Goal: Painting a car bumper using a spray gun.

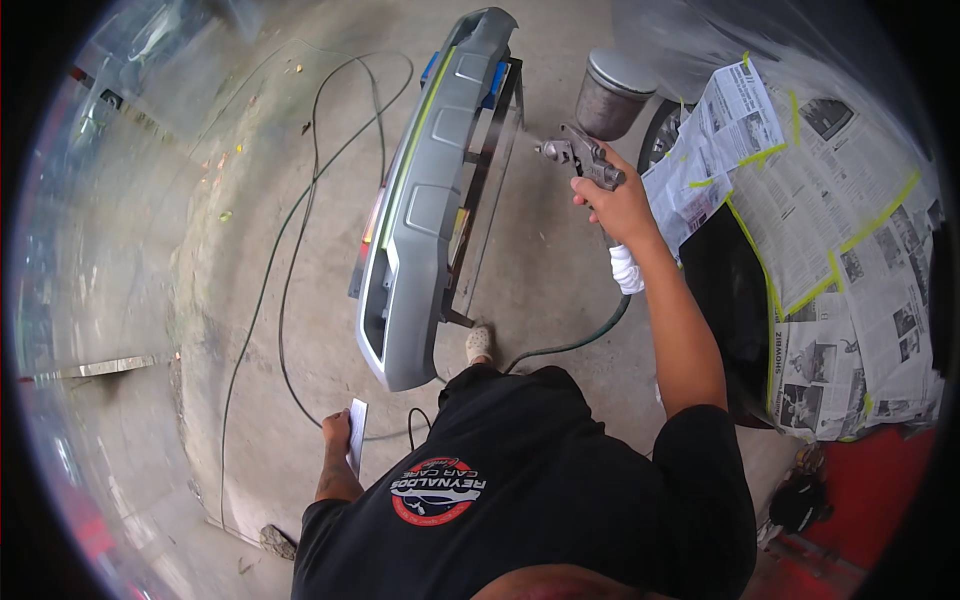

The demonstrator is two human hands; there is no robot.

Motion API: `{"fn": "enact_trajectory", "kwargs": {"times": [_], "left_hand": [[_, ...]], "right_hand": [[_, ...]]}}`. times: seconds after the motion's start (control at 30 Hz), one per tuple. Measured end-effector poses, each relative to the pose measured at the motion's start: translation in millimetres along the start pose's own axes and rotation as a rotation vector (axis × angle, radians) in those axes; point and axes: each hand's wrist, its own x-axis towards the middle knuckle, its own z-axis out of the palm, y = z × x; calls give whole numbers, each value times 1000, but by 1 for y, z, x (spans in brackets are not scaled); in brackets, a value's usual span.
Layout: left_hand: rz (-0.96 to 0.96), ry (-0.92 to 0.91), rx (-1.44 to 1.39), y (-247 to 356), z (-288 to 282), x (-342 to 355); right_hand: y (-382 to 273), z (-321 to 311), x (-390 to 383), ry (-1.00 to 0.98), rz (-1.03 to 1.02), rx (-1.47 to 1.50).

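Observation:
My right hand (618,205) is closed round the handle of a metal spray gun (578,155), its nozzle pointing left toward the car bumper. A round metal cup (610,100) sits at the gun's far side. White cloth (626,270) is wrapped round the hose connection below the grip. Faint mist shows near the nozzle. The grey bumper (428,210) rests lengthwise on a metal stand (490,190), with yellow-green masking tape along its left side. Low at my left side, my left hand (338,430) is closed on a flat white strip (357,432), whose kind I cannot make out.
A green air hose (580,345) runs from the gun to the floor. Dark hose loops (300,220) lie left of the bumper. At right stands a car part masked with taped newspaper (810,220). Translucent plastic sheeting (110,250) hangs at left. My shoe (480,343) is beside the stand.

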Motion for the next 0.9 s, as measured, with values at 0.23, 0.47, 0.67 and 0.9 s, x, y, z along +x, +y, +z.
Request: {"fn": "enact_trajectory", "kwargs": {"times": [0.23,0.47,0.67,0.9], "left_hand": [[-163,88,-38,-5,20,-33],[-157,181,-109,35,31,-32],[-62,366,-329,110,31,-61],[27,466,-233,220,105,-133]], "right_hand": [[16,-33,9,68,45,23],[34,-66,2,-297,163,88],[77,-106,54,-79,-18,129],[116,-159,82,-343,78,206]]}}
